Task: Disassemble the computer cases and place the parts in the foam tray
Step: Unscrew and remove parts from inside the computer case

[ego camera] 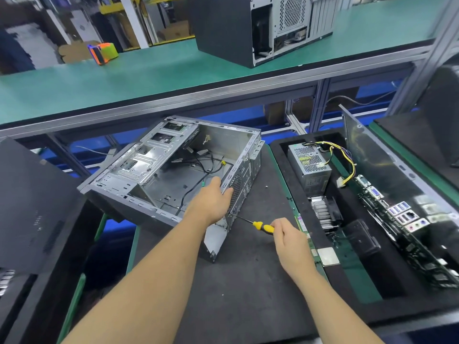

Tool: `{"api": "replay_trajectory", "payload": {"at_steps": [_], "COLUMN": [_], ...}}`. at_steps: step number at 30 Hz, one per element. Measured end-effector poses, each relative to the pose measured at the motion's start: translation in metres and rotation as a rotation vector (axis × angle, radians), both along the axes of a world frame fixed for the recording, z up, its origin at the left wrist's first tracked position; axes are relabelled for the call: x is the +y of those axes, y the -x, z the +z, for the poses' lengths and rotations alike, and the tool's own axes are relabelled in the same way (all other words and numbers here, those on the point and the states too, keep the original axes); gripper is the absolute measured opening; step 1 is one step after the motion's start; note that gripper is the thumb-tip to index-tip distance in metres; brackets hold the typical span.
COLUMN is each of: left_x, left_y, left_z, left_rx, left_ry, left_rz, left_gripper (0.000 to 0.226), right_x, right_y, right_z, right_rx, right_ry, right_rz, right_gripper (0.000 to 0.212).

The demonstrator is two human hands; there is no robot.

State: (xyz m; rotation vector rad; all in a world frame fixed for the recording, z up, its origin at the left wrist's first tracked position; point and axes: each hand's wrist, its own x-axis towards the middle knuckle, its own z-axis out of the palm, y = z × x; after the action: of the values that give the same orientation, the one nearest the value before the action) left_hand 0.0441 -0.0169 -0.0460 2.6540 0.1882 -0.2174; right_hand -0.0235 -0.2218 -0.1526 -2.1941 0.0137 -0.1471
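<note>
An open grey computer case (159,170) lies on its side on the dark work mat, stripped inside except for loose black cables. My left hand (211,199) grips the case's rear panel edge. My right hand (285,234) holds a yellow-handled screwdriver (263,227), whose tip touches the rear panel low down. The black foam tray (293,194) on the right holds a power supply (309,167), a heatsink with fan (325,214), a motherboard (402,224) and a CPU chip (327,256).
A loose screw (266,186) lies on the mat by the case. A second black case (248,28) stands on the green upper shelf, with an orange-green object (103,52) at its left. A dark panel (32,207) leans at left; a side panel (367,150) stands in the tray.
</note>
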Motion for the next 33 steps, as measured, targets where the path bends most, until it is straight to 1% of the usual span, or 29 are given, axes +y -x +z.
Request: {"api": "replay_trajectory", "payload": {"at_steps": [1, 2, 4, 6, 7, 9, 10, 11, 12, 14, 16, 18, 20, 21, 23, 24, 25, 26, 28, 29, 31, 32, 33], "left_x": [0.0, 0.0, 0.0, 0.0, -0.001, -0.002, -0.002, -0.001, -0.002, -0.002, -0.002, -0.002, -0.001, -0.001, -0.001, 0.0, 0.0, -0.001, 0.0, 0.0, 0.0, 0.0, 0.0], "left_y": [0.0, 0.0, 0.002, 0.003, 0.003, 0.003, 0.003, 0.003, 0.004, 0.004, 0.003, 0.003, 0.002, 0.002, 0.002, 0.002, 0.002, 0.002, 0.002, 0.002, 0.002, 0.002, 0.002], "left_z": [0.0, 0.0, 0.0, 0.001, 0.001, 0.002, 0.002, 0.002, 0.002, 0.002, 0.003, 0.002, 0.002, 0.001, 0.001, 0.001, 0.001, 0.001, 0.002, 0.002, 0.002, 0.002, 0.002], "left_rx": [-0.001, -0.003, -0.006, -0.007, -0.006, -0.004, -0.002, 0.0, 0.003, 0.007, 0.007, 0.006, 0.002, 0.002, 0.002, 0.004, 0.004, 0.005, 0.002, 0.001, 0.001, 0.0, -0.001], "left_ry": [0.005, 0.01, 0.015, 0.009, 0.005, 0.002, 0.0, -0.004, -0.01, -0.018, -0.014, -0.009, -0.007, -0.009, -0.014, -0.016, -0.017, -0.016, -0.011, -0.008, -0.006, -0.008, -0.009], "left_rz": [0.006, 0.011, 0.014, 0.015, 0.015, 0.015, 0.016, 0.017, 0.018, 0.019, 0.019, 0.018, 0.017, 0.015, 0.013, 0.013, 0.013, 0.013, 0.014, 0.014, 0.013, 0.012, 0.011], "left_gripper": [0.028, 0.028, 0.028, 0.029, 0.029, 0.029, 0.029, 0.03, 0.03, 0.03, 0.03, 0.03, 0.029, 0.029, 0.029, 0.029, 0.029, 0.029, 0.029, 0.029, 0.028, 0.028, 0.028], "right_x": [0.001, 0.002, 0.007, 0.013, 0.013, 0.008, 0.006, 0.006, 0.006, 0.004, 0.002, -0.002, -0.004, -0.005, -0.007, -0.008, -0.01, -0.011, -0.012, -0.011, -0.002, 0.002, 0.005], "right_y": [0.003, 0.005, 0.007, 0.004, 0.001, -0.005, -0.007, -0.009, -0.009, -0.011, -0.012, -0.013, -0.011, -0.009, -0.003, -0.001, 0.001, 0.001, 0.001, 0.0, -0.002, -0.005, -0.009], "right_z": [-0.002, -0.004, -0.003, 0.002, 0.006, 0.014, 0.018, 0.021, 0.022, 0.022, 0.021, 0.02, 0.016, 0.014, 0.014, 0.015, 0.016, 0.017, 0.018, 0.019, 0.023, 0.025, 0.026], "right_rx": [-0.012, -0.014, 0.022, 0.123, 0.191, 0.338, 0.415, 0.492, 0.564, 0.674, 0.702, 0.674, 0.567, 0.481, 0.276, 0.185, 0.115, 0.073, 0.047, 0.06, 0.155, 0.242, 0.343], "right_ry": [-0.008, -0.065, -0.271, -0.511, -0.642, -0.945, -1.065, -1.131, -1.142, -1.042, -0.924, -0.925, -0.879, -0.794, -0.517, -0.385, -0.309, -0.289, -0.307, -0.361, -0.602, -0.749, -0.851], "right_rz": [0.013, -0.009, -0.1, -0.212, -0.28, -0.383, -0.402, -0.407, -0.406, -0.396, -0.354, -0.277, -0.186, -0.139, -0.047, -0.008, 0.017, 0.025, 0.016, 0.003, -0.057, -0.1, -0.152], "right_gripper": [0.018, 0.012, 0.009, 0.005, 0.007, 0.022, 0.029, 0.036, 0.043, 0.051, 0.046, 0.035, 0.03, 0.025, 0.016, 0.014, 0.014, 0.016, 0.019, 0.02, 0.013, 0.009, 0.02]}}
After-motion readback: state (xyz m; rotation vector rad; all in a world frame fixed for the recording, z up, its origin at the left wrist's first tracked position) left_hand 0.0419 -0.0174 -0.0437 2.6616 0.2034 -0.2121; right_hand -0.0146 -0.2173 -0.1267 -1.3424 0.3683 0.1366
